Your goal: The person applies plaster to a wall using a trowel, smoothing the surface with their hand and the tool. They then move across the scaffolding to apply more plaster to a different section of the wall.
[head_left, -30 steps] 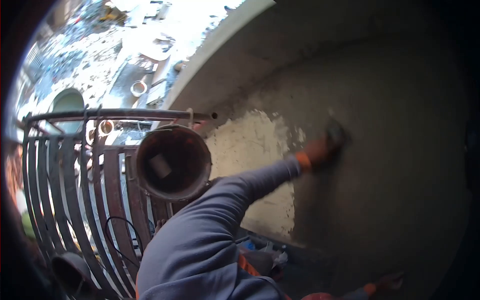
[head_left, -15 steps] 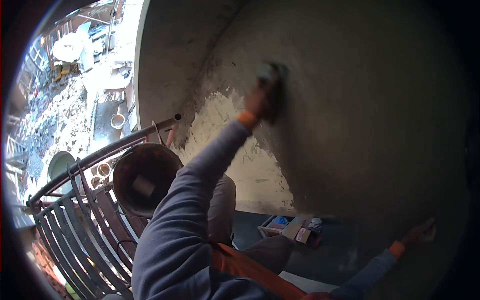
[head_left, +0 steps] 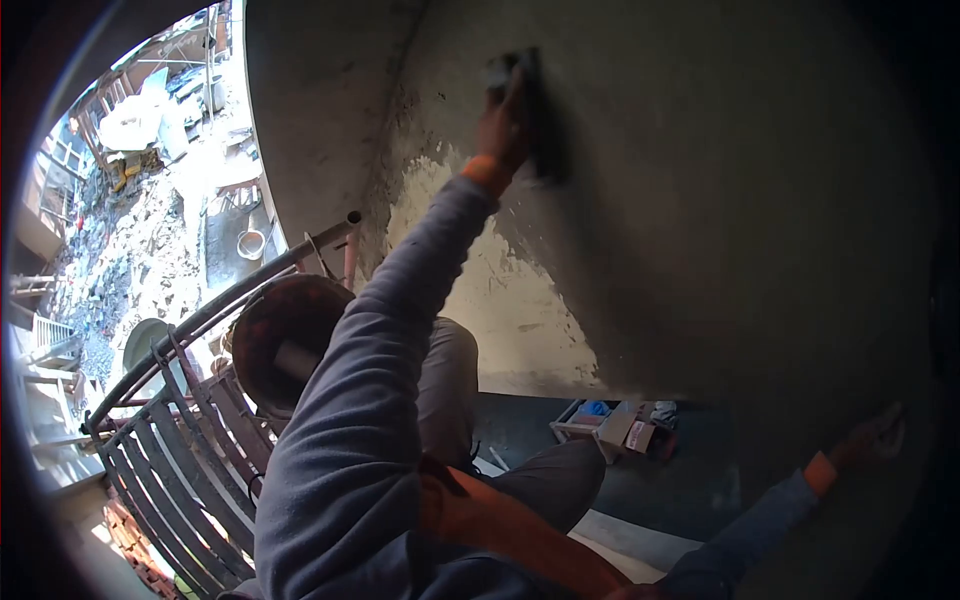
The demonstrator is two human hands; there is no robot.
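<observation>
Dark trowel (head_left: 550, 150): my left fingers (head_left: 514, 92) were wrapped round it at the wall (head_left: 720, 220).
Right fingers (head_left: 890, 428): looked half-curled; any hold, I couldn't tell.

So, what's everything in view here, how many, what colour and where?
Broad smooth wall: one, grey-brown, centre and right
Ragged patch: one, cream, on the wall
Flat hand tool: one, dark, at the wall
Deep round bucket: one, dark brown, left of centre
Long pipe rail: one, brownish, left
Wooden slats: several, dark brown, lower left
Cardboard boxes: count unclear, brown, below the patch
Round tub: one, pale green, beyond the rail
Loose rubble: uncountable, whitish grey, upper left
Oblong bricks: many, reddish, bottom left
Trouser legs: two, grey, lower middle
Cloth garment: one, orange, bottom middle
Long sleeves: two, grey, left and right
Left hand: one, orange cuff, holding the tool
Right hand: one, orange cuff, far right
</observation>
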